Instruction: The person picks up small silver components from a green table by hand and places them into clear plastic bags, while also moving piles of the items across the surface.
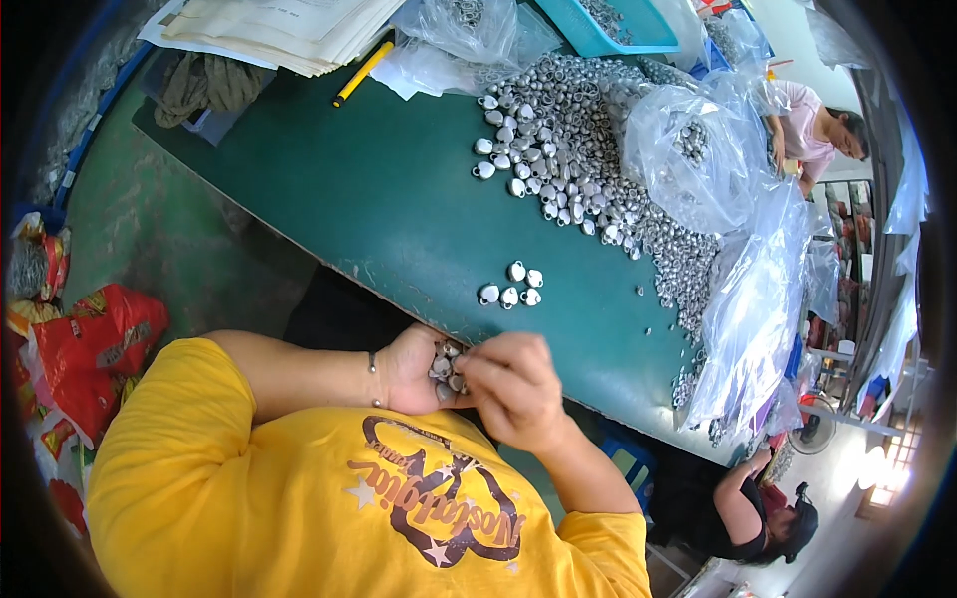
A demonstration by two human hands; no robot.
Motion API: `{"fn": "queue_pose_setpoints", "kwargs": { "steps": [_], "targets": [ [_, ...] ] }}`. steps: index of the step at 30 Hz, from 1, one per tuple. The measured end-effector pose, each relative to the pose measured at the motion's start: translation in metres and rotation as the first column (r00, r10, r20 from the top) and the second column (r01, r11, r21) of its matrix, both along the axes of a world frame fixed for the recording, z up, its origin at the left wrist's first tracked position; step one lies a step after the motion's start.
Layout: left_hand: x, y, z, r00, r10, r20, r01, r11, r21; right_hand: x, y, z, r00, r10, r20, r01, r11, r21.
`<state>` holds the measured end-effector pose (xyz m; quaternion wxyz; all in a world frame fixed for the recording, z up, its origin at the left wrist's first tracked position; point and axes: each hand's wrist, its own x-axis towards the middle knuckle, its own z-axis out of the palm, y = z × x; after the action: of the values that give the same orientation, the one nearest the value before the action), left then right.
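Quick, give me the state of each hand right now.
Left hand: cupped, holding a small clutch of silver metal pieces.
Right hand: fingers curled at those same pieces; whether its grip is closed on one cannot be told.

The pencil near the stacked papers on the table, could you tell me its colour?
Yellow pencil, head view.

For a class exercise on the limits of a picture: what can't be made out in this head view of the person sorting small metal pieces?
- How many pieces the left hand cups: the right hand covers most.
- What the right fingertips pinch: hidden between the hands.
- Contents of the blue tray: cut off by the top edge.
- Shape of single pieces in the pile: too small, partly under plastic bags.
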<state>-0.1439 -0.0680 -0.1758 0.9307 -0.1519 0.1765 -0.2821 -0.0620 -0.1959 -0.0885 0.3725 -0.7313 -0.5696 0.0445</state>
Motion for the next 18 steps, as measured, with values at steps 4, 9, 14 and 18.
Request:
{"fn": "queue_pose_setpoints", "kwargs": {
  "steps": [4,9,14,18],
  "targets": [
    [0.005,0.006,0.02,0.994,-0.086,-0.062,0.098,0.974,0.206,0.021,0.008,-0.005,0.91,-0.338,0.239,0.354,0.935,-0.024],
    [0.002,0.004,0.007,0.999,-0.027,-0.035,0.029,0.997,0.075,0.016,0.0,0.002,0.998,0.026,0.065,-0.019,0.994,-0.105],
    [0.001,0.003,0.003,0.999,-0.041,-0.016,0.042,0.998,0.04,0.029,0.008,-0.003,0.972,-0.181,0.149,0.188,0.982,-0.031],
    [0.005,0.007,0.015,0.992,-0.094,-0.088,0.104,0.989,0.109,0.049,0.021,-0.01,0.932,-0.329,0.149,0.344,0.935,-0.084]
  ]
}}
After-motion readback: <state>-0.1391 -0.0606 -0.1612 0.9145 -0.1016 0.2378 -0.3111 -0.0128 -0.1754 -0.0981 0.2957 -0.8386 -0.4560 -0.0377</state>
